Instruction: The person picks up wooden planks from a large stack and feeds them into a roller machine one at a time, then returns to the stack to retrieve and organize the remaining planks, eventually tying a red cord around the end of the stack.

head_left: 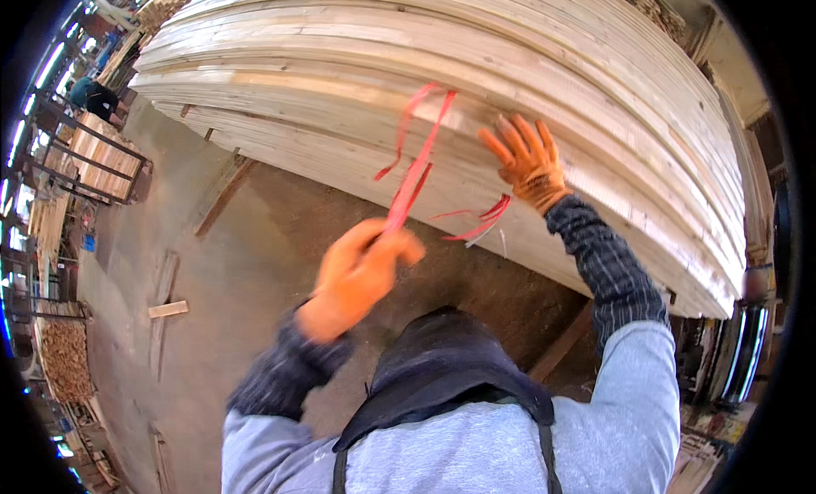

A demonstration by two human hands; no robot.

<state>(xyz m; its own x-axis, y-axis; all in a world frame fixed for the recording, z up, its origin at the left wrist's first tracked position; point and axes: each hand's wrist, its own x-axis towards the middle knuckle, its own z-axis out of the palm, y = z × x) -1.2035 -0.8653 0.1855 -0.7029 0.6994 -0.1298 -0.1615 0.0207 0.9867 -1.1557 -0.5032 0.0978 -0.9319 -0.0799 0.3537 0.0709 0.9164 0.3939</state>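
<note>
A tall stack of long pale boards (340,48) curves across the far side. My left hand (357,273), in an orange glove, is closed around red plastic strapping (422,150), whose upper end reaches up to the edge of the boards. This hand is slightly blurred. My right hand (531,162), also gloved in orange, lies against the side of the stack with its fingers spread and holds nothing. Below it, a second bunch of loose red strips (484,218) hangs by the lower boards, with a thin whitish strand beside it.
Wooden bearers (225,195) lie on the floor under and beside the stack. A short wood offcut (168,309) rests across a floor batten at left. Farther left are a metal rack (93,158) with boards, a bent-over person (95,97) and a bundle of stacked wood (65,358).
</note>
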